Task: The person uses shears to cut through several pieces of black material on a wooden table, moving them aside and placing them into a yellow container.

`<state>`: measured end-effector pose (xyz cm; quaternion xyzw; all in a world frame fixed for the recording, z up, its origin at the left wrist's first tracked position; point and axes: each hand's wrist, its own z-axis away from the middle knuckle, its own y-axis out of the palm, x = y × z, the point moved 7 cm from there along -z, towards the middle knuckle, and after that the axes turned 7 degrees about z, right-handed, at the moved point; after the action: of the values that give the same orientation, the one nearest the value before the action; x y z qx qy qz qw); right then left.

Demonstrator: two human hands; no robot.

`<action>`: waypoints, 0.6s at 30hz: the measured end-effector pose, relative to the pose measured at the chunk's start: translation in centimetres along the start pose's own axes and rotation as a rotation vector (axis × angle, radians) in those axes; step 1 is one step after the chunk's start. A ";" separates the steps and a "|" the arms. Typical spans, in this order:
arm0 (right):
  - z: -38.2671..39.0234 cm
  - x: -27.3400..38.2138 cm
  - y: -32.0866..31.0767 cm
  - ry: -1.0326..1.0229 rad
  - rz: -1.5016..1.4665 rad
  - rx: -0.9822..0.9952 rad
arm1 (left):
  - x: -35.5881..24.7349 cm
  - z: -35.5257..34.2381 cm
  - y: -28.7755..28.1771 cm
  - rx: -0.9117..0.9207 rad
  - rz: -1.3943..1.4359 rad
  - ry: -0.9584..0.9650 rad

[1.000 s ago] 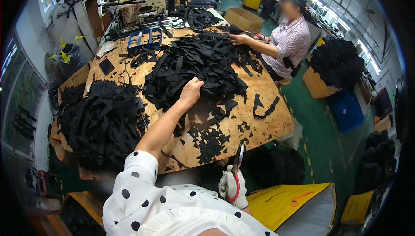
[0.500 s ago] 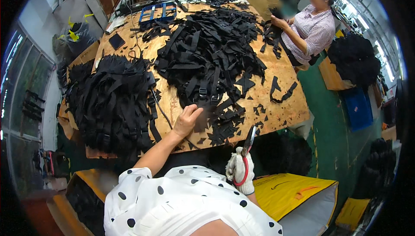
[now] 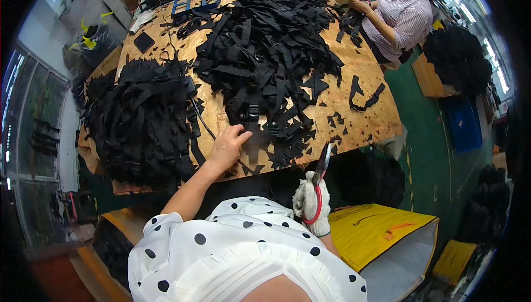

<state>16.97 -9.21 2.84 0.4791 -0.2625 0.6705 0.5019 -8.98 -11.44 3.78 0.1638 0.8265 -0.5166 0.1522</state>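
My bare left hand (image 3: 228, 145) is at the near edge of the table, its thumb and fingers closed at the edge of a black webbing strap (image 3: 253, 120) with a plastic buckle. The strap's near end is blurred beside my fingertips. A white knitted glove covers my right hand (image 3: 311, 203), which is wrapped round red-handled scissors (image 3: 320, 188) just off the table edge. The metal blades point up and away, clear of the straps. Ahead of my left hand lies a large heap of black straps (image 3: 265, 53); small black offcuts (image 3: 282, 155) are scattered near its front.
A second pile of black straps (image 3: 141, 122) hangs over the left table edge. The wooden table (image 3: 365, 128) also carries a blue tray (image 3: 195, 4) and a dark flat phone-like slab (image 3: 144, 42). A yellow bag (image 3: 381, 230) stands low right. A co-worker (image 3: 395, 22) handles straps at far right.
The view has shifted a little, so the table sits higher. My left hand is slightly left and lower beside the strap. The scissors remain in my right hand, now a bit higher.
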 end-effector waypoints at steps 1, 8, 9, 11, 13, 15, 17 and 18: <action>0.1 0.0 0.0 0.012 -0.020 0.003 | 0.2 0.0 -0.4 0.016 -0.032 -0.024; 0.4 -0.1 -0.2 0.048 -0.002 0.003 | -1.3 -1.6 -1.8 -0.191 0.106 -0.043; 0.4 -0.1 -0.2 0.048 -0.002 0.001 | -1.9 -1.9 -1.4 -0.193 0.152 -0.012; 0.5 -0.2 -0.3 0.025 -0.030 -0.002 | -3.2 -2.8 -0.4 -0.163 0.175 0.033; 0.5 -0.2 -0.4 0.017 -0.020 -0.005 | -5.1 -3.8 0.9 -0.105 0.215 0.118; 0.5 -0.1 -0.4 0.003 -0.007 -0.005 | -6.1 -4.8 3.2 -0.042 0.204 0.149; 0.4 0.1 -0.4 -0.021 0.049 -0.013 | -6.9 -6.1 5.3 -0.010 0.209 0.136; 0.5 0.2 -0.5 -0.007 0.052 -0.042 | -7.2 -6.9 6.5 -0.013 0.214 0.142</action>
<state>17.59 -9.41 3.17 0.4640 -0.2904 0.6760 0.4934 -0.31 -3.31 4.52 0.2862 0.8164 -0.4791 0.1487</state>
